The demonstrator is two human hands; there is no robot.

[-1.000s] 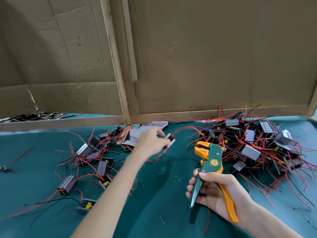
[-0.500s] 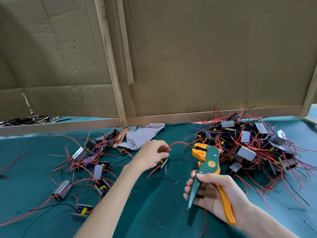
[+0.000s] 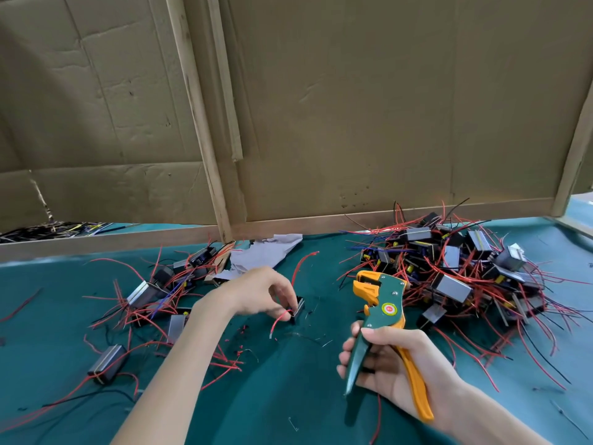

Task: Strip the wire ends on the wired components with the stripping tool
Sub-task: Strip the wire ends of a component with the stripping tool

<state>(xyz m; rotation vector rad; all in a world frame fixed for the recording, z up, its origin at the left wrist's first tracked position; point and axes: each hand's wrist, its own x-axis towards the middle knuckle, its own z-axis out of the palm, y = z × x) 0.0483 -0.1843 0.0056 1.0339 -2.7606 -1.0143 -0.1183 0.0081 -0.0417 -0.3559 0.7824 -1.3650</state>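
My left hand (image 3: 260, 292) reaches out over the green table top (image 3: 288, 396) and pinches a small wired part (image 3: 297, 308) between thumb and fingertips; whether the part rests on the cloth or sits just above it, I cannot tell. One of its red wires (image 3: 301, 263) curls up and away beyond my fingers, and another bends down toward me. My right hand (image 3: 394, 361) is wrapped round the handles of the wire stripper (image 3: 382, 319), the green handle under my curled fingers and the orange one lying along my palm, with the head tilted up and away from me. The tool is to the right of the part, near it but apart. Further right lies a big heap of parts (image 3: 455, 274) tangled in red, black and blue wires. A looser heap (image 3: 167, 293) lies to the left, with one part (image 3: 107, 364) off on its own nearer me. A crumpled grey sheet of paper (image 3: 266, 252) lies at the back by the cardboard wall (image 3: 353, 107)
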